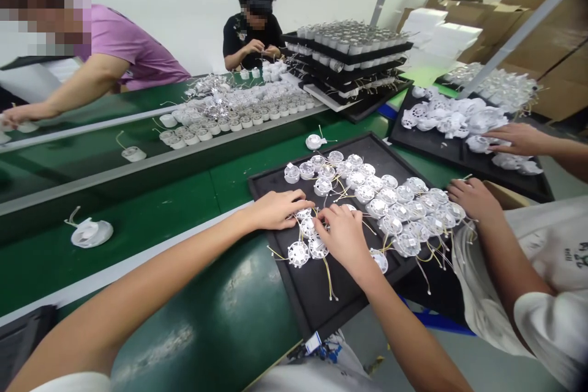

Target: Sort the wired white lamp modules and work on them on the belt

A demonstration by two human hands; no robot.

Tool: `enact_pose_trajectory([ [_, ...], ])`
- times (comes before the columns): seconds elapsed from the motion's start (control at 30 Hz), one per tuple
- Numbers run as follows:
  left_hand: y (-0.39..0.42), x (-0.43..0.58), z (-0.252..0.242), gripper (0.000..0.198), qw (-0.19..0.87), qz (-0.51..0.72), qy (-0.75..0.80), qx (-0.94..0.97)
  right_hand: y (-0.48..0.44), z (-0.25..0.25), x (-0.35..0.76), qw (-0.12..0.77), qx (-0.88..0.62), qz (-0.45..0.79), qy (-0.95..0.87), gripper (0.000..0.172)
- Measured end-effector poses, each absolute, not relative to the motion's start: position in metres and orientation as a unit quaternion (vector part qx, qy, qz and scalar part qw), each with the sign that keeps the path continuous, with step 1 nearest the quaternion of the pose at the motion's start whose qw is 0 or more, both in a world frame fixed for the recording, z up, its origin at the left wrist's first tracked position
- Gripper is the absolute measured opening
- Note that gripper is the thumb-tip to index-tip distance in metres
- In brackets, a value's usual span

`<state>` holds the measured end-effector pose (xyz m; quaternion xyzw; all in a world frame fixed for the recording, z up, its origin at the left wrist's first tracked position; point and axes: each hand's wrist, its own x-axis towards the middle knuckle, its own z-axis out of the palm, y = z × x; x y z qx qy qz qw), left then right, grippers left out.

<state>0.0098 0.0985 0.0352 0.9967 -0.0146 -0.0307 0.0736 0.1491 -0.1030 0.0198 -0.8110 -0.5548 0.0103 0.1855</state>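
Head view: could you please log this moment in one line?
left hand: at white parts | right hand: at white parts | black tray: beneath both

Both arms [156, 278] reach forward, left grip [279, 209] near right grip [344, 236], fingers [297, 195] bent.

Glossy plastic housings [298, 253], matt tray [309, 291]

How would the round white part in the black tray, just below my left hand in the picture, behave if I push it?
The round white part would probably slide rather than roll, as it seems to lie flat on the black tray. Its openwork body suggests something light and fairly stiff. The thin wire beside it looks floppy and might snag.
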Motion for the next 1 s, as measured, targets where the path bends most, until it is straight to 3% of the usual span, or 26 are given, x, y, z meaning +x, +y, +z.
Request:
enact_pose_trajectory([
  [0.27,0.095,0.010,0.033,0.055,0.087,-0.032,-0.006,0.996,-0.099,0.026,0.157,0.212,-0.805,0.071,-0.550,0.026],
  [0.47,0.100,0.008,0.041,0.050,0.154,-0.015,-0.015,0.988,-0.118,0.033,0.166,0.217,-0.777,0.116,-0.580,0.020],
  [0.8,0.107,0.011,0.058,0.051,0.163,-0.023,-0.006,0.986,-0.124,0.032,0.164,0.249,-0.756,0.099,-0.597,0.017],
  [1.0,0.108,-0.057,0.074,0.052,0.145,-0.008,0.178,0.973,-0.150,0.042,0.157,0.291,-0.756,0.063,-0.583,0.029],
])
